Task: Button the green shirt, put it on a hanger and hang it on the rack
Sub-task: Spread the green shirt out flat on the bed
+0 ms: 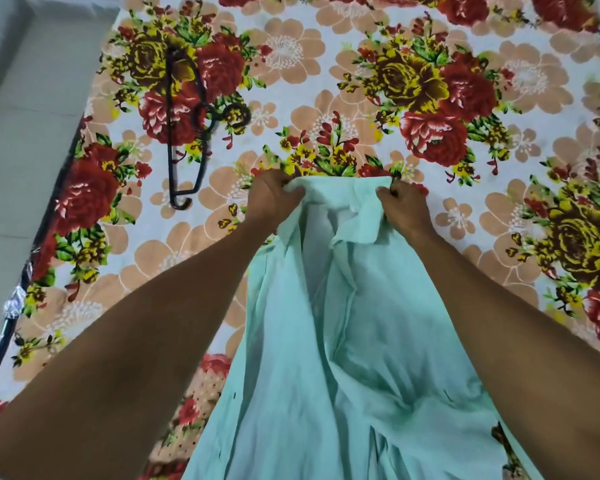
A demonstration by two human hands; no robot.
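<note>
The pale green shirt (343, 341) hangs from my two hands over the flowered bed, its front open and its collar flopped to the right. My left hand (272, 197) grips the shirt's top edge at the left shoulder. At the right shoulder my right hand (400, 202) pinches the top edge. The cloth falls in loose folds toward me between my forearms. A dark hanger (184, 129) lies flat on the bed at the far left, apart from the shirt, with its hook pointing right.
The flowered bedsheet (361, 98) covers the whole bed ahead. A dark bed-frame edge (21, 282) runs down the left side, with pale floor tiles (14, 133) beyond it.
</note>
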